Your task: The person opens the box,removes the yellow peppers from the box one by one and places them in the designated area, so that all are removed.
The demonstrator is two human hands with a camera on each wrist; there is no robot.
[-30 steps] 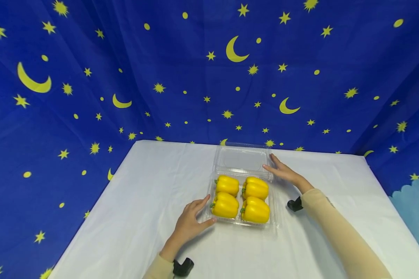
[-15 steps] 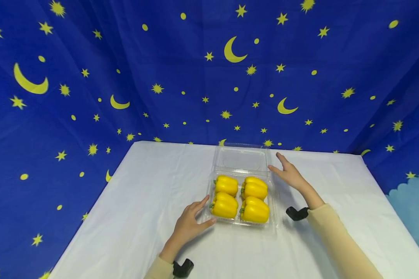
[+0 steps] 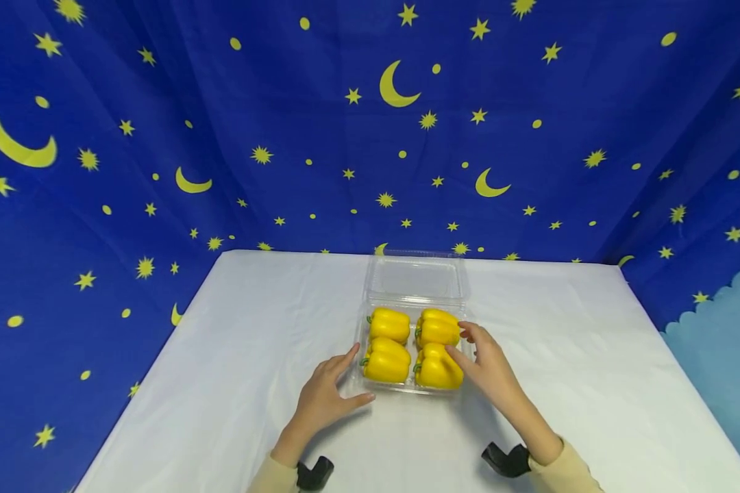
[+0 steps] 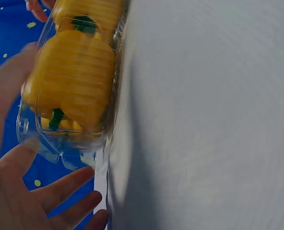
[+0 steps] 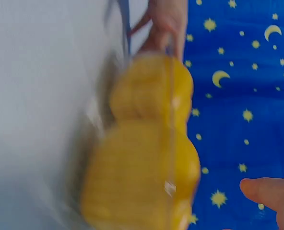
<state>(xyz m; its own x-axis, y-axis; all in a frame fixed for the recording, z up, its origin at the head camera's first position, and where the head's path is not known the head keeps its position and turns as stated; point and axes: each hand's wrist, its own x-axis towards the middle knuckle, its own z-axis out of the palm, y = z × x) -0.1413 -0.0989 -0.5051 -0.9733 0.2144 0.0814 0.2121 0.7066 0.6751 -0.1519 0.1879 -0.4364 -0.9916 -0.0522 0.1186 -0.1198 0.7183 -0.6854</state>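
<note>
1. Centrally, a clear, ribbed plastic clamshell container (image 3: 397, 388) sits on a white cloth-covered table (image 3: 271, 322), its see-through rectangular lid (image 3: 416, 279) folded back toward the far edge.
2. Four glossy yellow bell peppers with green stems lie inside it, two by two: a rear left pepper (image 3: 390, 325), a front left pepper (image 3: 386, 361), a rear right pepper (image 3: 439, 327) and a front right pepper (image 3: 436, 370). All lie on their sides, stems toward the person's left.
3. The bare left hand (image 3: 324, 394) is beside the container's left wall, fingers extended and thumb spread well away from them near the front left corner. Its grasp is not closed around anything; whether the fingertips touch the plastic, I cannot tell.
4. The bare right hand (image 3: 490, 370) is at the container's right side, thumb and fingers apart. Its fingers are by the rear right pepper, and its thumb overlaps the front right pepper in the head view. Contact cannot be told; the peppers are blurred in the right wrist view, where the thumb appears apart from them.
5. Beige sleeves (image 3: 564, 472) cover both forearms, and a black device (image 3: 507, 460) shows at each wrist.
6. Behind hangs a deep-blue fabric backdrop (image 3: 284, 82) printed with yellow stars, moons and dots, with a light-blue scalloped shape (image 3: 721, 342) at far right.
</note>
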